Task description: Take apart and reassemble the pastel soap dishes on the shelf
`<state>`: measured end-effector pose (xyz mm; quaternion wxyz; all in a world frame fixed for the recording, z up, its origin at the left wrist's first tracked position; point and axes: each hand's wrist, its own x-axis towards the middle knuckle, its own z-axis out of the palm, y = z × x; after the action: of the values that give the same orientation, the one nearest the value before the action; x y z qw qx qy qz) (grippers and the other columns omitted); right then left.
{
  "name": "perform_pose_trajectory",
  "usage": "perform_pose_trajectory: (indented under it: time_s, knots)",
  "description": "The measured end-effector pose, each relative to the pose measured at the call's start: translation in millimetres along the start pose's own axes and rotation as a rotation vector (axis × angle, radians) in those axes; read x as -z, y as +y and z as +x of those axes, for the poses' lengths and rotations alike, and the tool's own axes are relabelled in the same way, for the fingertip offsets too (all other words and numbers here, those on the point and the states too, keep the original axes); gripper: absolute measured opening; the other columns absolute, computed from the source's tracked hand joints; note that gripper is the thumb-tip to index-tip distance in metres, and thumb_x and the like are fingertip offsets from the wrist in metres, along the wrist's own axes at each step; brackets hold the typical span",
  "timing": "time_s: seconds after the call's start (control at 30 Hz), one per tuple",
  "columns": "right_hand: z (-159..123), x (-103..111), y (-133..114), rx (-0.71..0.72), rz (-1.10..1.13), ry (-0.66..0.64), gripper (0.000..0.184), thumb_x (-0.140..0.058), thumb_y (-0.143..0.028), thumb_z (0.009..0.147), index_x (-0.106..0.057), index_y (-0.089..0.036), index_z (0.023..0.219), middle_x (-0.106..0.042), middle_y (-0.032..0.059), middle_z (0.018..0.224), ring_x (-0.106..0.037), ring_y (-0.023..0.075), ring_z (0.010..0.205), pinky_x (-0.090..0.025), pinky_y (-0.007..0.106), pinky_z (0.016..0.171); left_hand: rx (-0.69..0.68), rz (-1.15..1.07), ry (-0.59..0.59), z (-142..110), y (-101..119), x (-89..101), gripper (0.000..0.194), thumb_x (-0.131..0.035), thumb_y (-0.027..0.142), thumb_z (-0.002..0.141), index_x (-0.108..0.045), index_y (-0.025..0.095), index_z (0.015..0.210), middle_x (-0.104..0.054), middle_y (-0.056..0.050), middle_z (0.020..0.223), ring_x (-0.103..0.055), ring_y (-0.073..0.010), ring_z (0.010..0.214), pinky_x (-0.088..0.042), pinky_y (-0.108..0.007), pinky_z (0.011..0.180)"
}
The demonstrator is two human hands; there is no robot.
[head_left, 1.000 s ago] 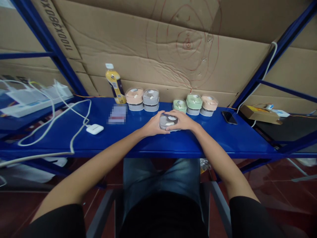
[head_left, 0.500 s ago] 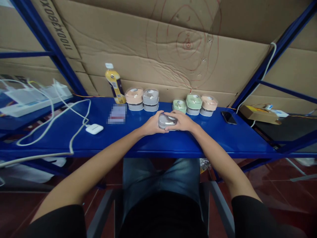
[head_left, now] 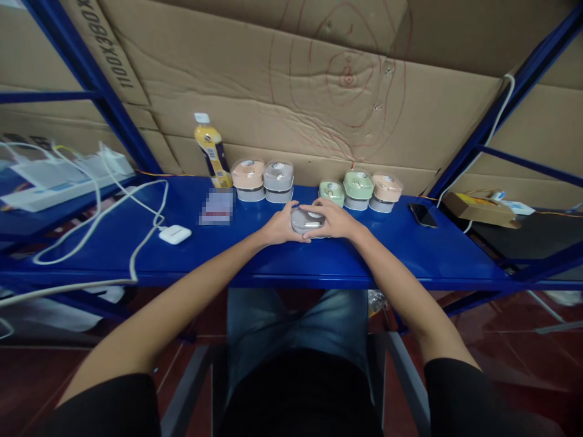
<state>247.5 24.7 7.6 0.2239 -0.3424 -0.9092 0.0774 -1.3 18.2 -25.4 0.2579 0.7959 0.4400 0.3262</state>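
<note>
A small grey container with a clear lid sits low over the middle of the blue table. My left hand wraps its left side, and my right hand closes round its right side; both grip it. Fingers cover parts of its edges. Behind my hands, to the right, stand a green container, a green-topped stack and a peach-topped stack. Back left are another peach-topped stack and a grey stack.
A yellow drink bottle stands beside the left stacks. A blurred-out card, a white earbud case and loose white cables lie on the left. At right lies a phone; a cardboard wall closes the back.
Both hands keep their grip on the grey container, which has barely shifted. The whole view has tilted very slightly; the other containers stay put.
</note>
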Motion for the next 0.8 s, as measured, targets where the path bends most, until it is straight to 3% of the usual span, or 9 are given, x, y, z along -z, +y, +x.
perform_pose_trajectory:
  time_s: [0.1, 0.3, 0.43, 0.53, 0.6, 0.7, 0.8]
  knots:
    - [0.1, -4.7, 4.2, -0.02, 0.019, 0.009, 0.097, -0.089, -0.08, 0.08, -0.066, -0.034, 0.162, -0.067, 0.0122, 0.135, -0.067, 0.0378, 0.127, -0.052, 0.058, 0.118, -0.007, -0.005, 0.006, 0.5, -0.9, -0.6, 0.136, -0.103, 0.065, 0.052, -0.041, 0.013, 0.162, -0.06, -0.029, 0.16, -0.062, -0.05, 0.147, -0.053, -0.06, 0.118]
    - [-13.7, -1.1, 18.4, -0.009, 0.145, -0.012, 0.103, -0.093, -0.073, 0.079, -0.06, -0.032, 0.167, -0.066, 0.0138, 0.149, -0.065, 0.0384, 0.138, -0.05, 0.059, 0.123, -0.031, 0.042, -0.018, -1.1, 1.8, 3.1, 0.111, -0.1, 0.062, 0.059, -0.053, 0.017, 0.149, -0.07, -0.021, 0.147, -0.068, -0.0463, 0.137, -0.057, -0.059, 0.113]
    - [-24.3, 11.6, 16.9, -0.048, 0.155, 0.0, 0.101, -0.096, -0.068, 0.076, -0.064, -0.029, 0.162, -0.073, 0.0142, 0.143, -0.07, 0.0383, 0.131, -0.053, 0.06, 0.119, -0.06, -0.03, -0.043, -1.5, -2.3, 5.4, 0.121, -0.1, 0.06, 0.06, -0.046, 0.015, 0.158, -0.066, -0.023, 0.153, -0.067, -0.044, 0.141, -0.055, -0.058, 0.119]
    - [-22.1, 26.9, 9.0, -0.098, 0.069, 0.091, 0.094, -0.095, -0.067, 0.076, -0.069, -0.026, 0.156, -0.076, 0.0151, 0.139, -0.071, 0.0389, 0.13, -0.054, 0.059, 0.117, -0.113, -0.066, -0.008, 5.2, -4.4, 12.5, 0.119, -0.095, 0.057, 0.07, -0.038, 0.014, 0.166, -0.062, -0.025, 0.158, -0.065, -0.0411, 0.145, -0.053, -0.056, 0.123]
    - [-13.5, 39.2, 3.4, -0.195, -0.039, 0.18, 0.09, -0.092, -0.067, 0.08, -0.068, -0.026, 0.157, -0.075, 0.016, 0.138, -0.07, 0.0393, 0.128, -0.055, 0.059, 0.115, -0.167, 0.036, 0.104, 15.0, -1.3, 22.7, 0.109, -0.089, 0.052, 0.081, -0.036, 0.014, 0.168, -0.058, -0.026, 0.162, -0.061, -0.0402, 0.149, -0.049, -0.056, 0.127]
    - [11.1, 53.7, -3.2, -0.449, -0.276, 0.317, 0.087, -0.085, -0.07, 0.087, -0.065, -0.023, 0.158, -0.07, 0.0203, 0.141, -0.068, 0.0434, 0.129, -0.054, 0.061, 0.111, -0.225, 0.36, 0.281, 36.2, 10.3, 41.7, 0.089, -0.079, 0.041, 0.092, -0.041, 0.013, 0.167, -0.05, -0.026, 0.168, -0.047, -0.0439, 0.159, -0.037, -0.063, 0.133]
    - [44.1, 55.1, -6.8, -0.67, -0.486, 0.343, 0.08, -0.078, -0.068, 0.094, -0.065, -0.016, 0.153, -0.062, 0.0278, 0.15, -0.062, 0.0482, 0.136, -0.052, 0.059, 0.11, -0.104, 0.629, 0.333, 60.0, 23.8, 52.2, 0.073, -0.075, 0.041, 0.097, -0.053, 0.013, 0.161, -0.047, -0.028, 0.168, -0.042, -0.0501, 0.158, -0.032, -0.067, 0.13]
